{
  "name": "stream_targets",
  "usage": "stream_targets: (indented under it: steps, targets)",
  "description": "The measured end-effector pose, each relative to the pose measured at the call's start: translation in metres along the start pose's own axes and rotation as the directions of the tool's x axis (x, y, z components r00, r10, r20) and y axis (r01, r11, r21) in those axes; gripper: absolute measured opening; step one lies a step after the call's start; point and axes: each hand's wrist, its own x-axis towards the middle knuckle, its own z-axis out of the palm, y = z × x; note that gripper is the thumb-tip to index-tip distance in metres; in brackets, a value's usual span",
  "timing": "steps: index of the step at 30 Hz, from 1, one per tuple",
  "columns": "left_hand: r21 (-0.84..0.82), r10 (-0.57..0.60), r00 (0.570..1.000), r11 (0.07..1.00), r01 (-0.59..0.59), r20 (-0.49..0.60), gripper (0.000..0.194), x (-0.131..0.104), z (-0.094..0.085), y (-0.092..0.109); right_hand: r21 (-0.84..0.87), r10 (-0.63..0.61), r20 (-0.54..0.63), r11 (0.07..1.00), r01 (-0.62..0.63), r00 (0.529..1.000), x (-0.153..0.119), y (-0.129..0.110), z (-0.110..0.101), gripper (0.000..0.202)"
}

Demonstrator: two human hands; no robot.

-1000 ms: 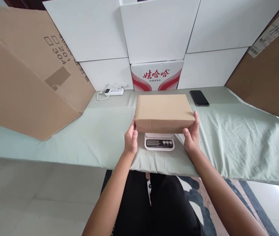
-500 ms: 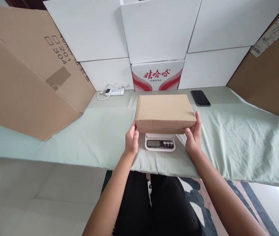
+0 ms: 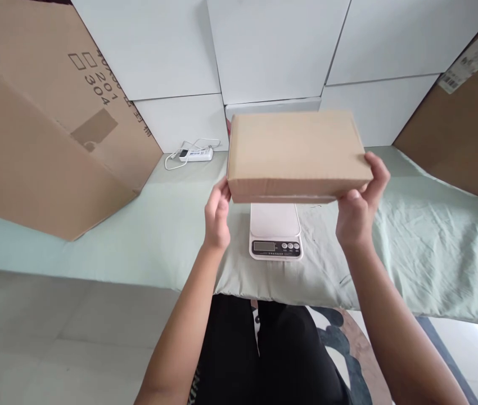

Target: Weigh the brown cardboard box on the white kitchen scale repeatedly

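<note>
I find my left hand point(image 3: 217, 220) and right hand point(image 3: 359, 211) gripping the box point(image 3: 296, 149) by its ends, long axis crosswise above the scale point(image 3: 275, 222).

Holding a brown box point(image 3: 296, 147) by its left end with left hand point(image 3: 217, 218) and by its right with right hand point(image 3: 357, 212), hiding the far part of white scale point(image 3: 275, 224).

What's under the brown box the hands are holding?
A white scale on the green cloth: its front part shows. The brown box covers the scale's far part, so I can't see that.
</note>
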Motion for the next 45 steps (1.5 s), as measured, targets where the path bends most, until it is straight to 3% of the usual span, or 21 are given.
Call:
stream_targets:
  steps: [3,5,8,11,18,31,35,37,39,41,45]
  targets:
    - [0.003,-0.065,0.998,0.998,0.065,0.010,0.081,0.034,0.004,-0.023,0.009,-0.074,0.006,0.997,0.074,0.997,0.029,0.030,0.020,0.077]
    - [0.021,-0.129,0.991,0.991,0.129,0.020,0.085,0.045,0.004,-0.045,-0.004,-0.014,-0.011,1.000,0.014,1.000,0.034,0.064,0.033,0.084]
    - [0.045,-0.179,0.984,0.983,0.179,0.018,0.088,0.047,0.001,-0.073,0.010,0.085,0.008,0.996,-0.085,0.996,0.024,0.110,0.044,0.092]
    - [0.046,-0.189,0.982,0.981,0.190,-0.013,0.085,0.043,-0.002,-0.090,0.016,0.117,0.038,0.993,-0.118,0.992,0.011,0.131,0.048,0.095]
    - [0.003,-0.331,0.941,0.943,0.332,-0.067,0.085,0.045,-0.003,-0.108,0.004,0.228,0.087,0.973,-0.229,0.970,0.005,0.129,0.055,0.090]
    - [0.082,-0.346,0.937,0.933,0.350,-0.055,0.087,0.043,-0.004,-0.110,-0.019,0.279,0.051,0.960,-0.279,0.959,0.005,0.134,0.056,0.085]
    - [0.157,-0.150,0.965,0.970,0.185,-0.214,0.093,0.049,-0.020,-0.105,-0.016,0.227,-0.058,0.974,-0.228,0.972,0.005,0.141,0.050,0.093]
    - [0.152,-0.086,0.934,0.977,0.147,-0.348,0.090,0.054,-0.029,-0.102,-0.025,0.226,-0.155,0.972,-0.233,0.962,0.006,0.147,0.044,0.090]
    - [0.108,-0.123,0.892,0.976,0.187,-0.435,0.081,0.057,-0.034,-0.102,-0.023,0.249,-0.203,0.966,-0.258,0.947,0.007,0.152,0.038,0.085]
    - [0.072,-0.179,0.875,0.969,0.235,-0.449,0.077,0.057,-0.034,-0.104,-0.021,0.266,-0.191,0.961,-0.275,0.945,0.006,0.157,0.036,0.080]
    - [0.072,-0.213,0.898,0.963,0.260,-0.384,0.081,0.054,-0.027,-0.109,-0.012,0.281,-0.132,0.958,-0.285,0.951,0.005,0.163,0.035,0.077]
